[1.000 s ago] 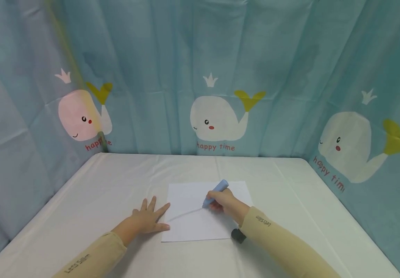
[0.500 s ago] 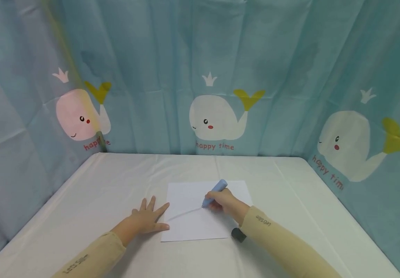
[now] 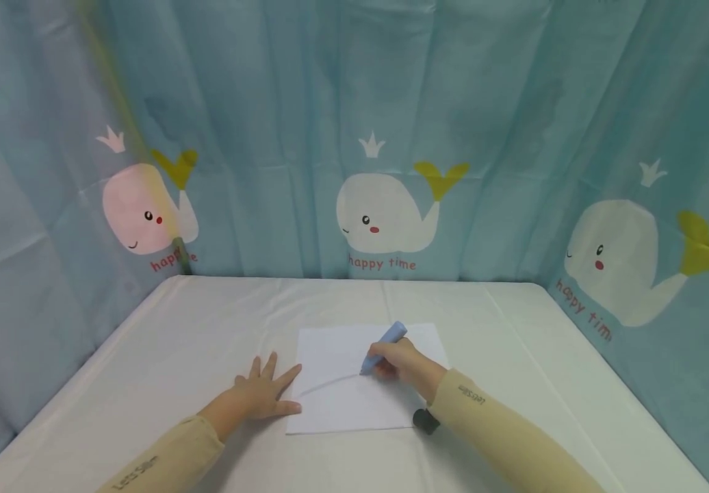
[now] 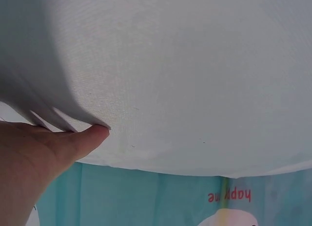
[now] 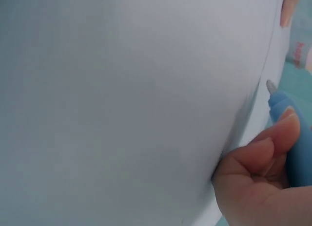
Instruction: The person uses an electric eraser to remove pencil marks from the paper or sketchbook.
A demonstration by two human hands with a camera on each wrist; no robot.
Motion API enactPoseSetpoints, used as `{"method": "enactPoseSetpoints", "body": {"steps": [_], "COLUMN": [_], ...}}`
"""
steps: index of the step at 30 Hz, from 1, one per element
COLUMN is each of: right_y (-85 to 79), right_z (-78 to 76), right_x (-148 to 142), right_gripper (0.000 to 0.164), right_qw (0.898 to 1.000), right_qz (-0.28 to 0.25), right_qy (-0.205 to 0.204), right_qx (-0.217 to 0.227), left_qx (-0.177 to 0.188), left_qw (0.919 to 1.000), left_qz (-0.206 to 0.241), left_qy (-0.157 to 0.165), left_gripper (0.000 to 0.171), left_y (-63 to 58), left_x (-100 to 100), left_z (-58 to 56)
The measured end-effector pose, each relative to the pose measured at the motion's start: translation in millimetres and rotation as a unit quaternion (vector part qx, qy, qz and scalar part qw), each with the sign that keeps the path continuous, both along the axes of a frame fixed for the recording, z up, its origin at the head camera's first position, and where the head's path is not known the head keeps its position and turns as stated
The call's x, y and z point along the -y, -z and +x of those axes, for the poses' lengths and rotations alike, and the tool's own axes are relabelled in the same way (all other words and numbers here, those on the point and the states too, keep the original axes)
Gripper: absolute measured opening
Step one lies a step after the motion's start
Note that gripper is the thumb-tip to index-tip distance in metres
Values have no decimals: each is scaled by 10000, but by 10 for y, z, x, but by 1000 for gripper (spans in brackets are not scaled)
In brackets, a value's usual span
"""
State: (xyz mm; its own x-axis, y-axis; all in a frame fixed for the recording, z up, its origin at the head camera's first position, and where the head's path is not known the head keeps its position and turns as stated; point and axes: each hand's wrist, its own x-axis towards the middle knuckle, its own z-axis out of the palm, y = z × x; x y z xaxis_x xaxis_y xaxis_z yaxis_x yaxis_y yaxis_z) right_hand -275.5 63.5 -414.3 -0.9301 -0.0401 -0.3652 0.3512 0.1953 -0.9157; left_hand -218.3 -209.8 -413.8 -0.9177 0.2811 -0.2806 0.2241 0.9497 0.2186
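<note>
A white sheet of paper (image 3: 330,418) lies on the white-covered table. My left hand (image 3: 259,397) rests at its left side with fingers spread, the thumb and index fingertip just over the paper's edge. In the left wrist view, a finger (image 4: 90,141) reaches out over the white surface. My right hand (image 3: 399,359) grips a thick light-blue marker (image 3: 394,333) slantwise, nib down close over the middle of the sheet. The right wrist view shows the marker's grey nib (image 5: 271,86) and the thumb and finger pinching its barrel. A faint grey streak (image 3: 330,385) runs left from the nib.
A small black object (image 3: 425,421) sits by the paper's lower right edge, beside the right sleeve (image 3: 502,438). A blue-green curtain (image 3: 280,137) printed with whales surrounds the table (image 3: 564,383) at the back and both sides.
The head view has shifted slightly, so the paper and table appear a little lower. Both hands and the marker keep nearly the same places on the paper.
</note>
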Motion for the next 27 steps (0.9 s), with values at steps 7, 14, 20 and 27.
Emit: {"method": "enactPoseSetpoints", "body": {"steps": [7,14,20,27], "right_y": [20,21,35,24], "right_z": [20,9,8,30], "right_x": [53,60,54,52], "right_gripper": [41,50,55,56], "right_qw": [9996,9996,9995,9991], "right_qz": [76,265,305,384], "right_qy": [226,-41,-106,-166], "right_qx": [-116,-72,-37,-118], "left_qx": [-3,40,5,-33], "left_qw": [10000,10000,10000,10000], "left_qz": [-23,26,64,44], "left_qy": [-12,-10,35,63], "left_gripper": [84,87,88,87], "left_y": [-32,-24,11,20], "left_x": [-16,-10,12,7], "left_z": [11,5,-6,8]}}
